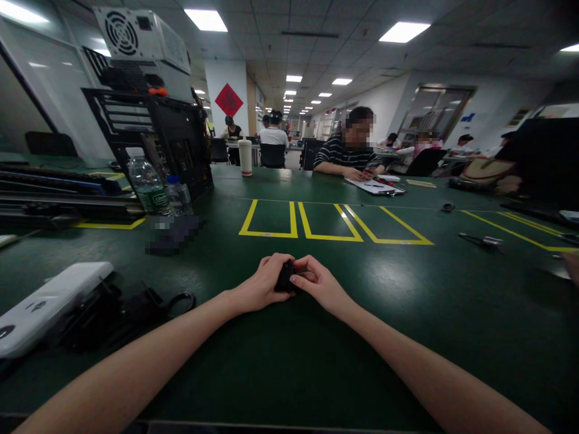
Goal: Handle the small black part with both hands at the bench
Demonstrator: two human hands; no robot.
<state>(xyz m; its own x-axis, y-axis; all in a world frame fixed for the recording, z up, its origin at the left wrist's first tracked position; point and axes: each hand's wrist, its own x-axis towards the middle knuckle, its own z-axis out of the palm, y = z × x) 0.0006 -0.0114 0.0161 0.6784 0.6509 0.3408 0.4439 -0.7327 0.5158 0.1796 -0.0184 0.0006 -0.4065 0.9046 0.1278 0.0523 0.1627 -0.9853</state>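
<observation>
Above the middle of the green table [289, 361], a small black object [284, 277] sits between my two hands; most of it is covered, so its kind does not show. My left hand [265, 282] is closed round its left side, fingers over the top and thumb below. From the other side my right hand [323, 286] pinches at it, with index fingertip and thumb tip against its right edge. Something thin and greyish shows between the right fingers, too small to name.
At left lie a white device [54, 301] and black cables [113, 310]. Behind them stand a plastic bottle [147, 184] and a computer case [176, 144]. Yellow tape outlines [269, 234] mark the table ahead. Across it a person [348, 144] sits by a clipboard [375, 185].
</observation>
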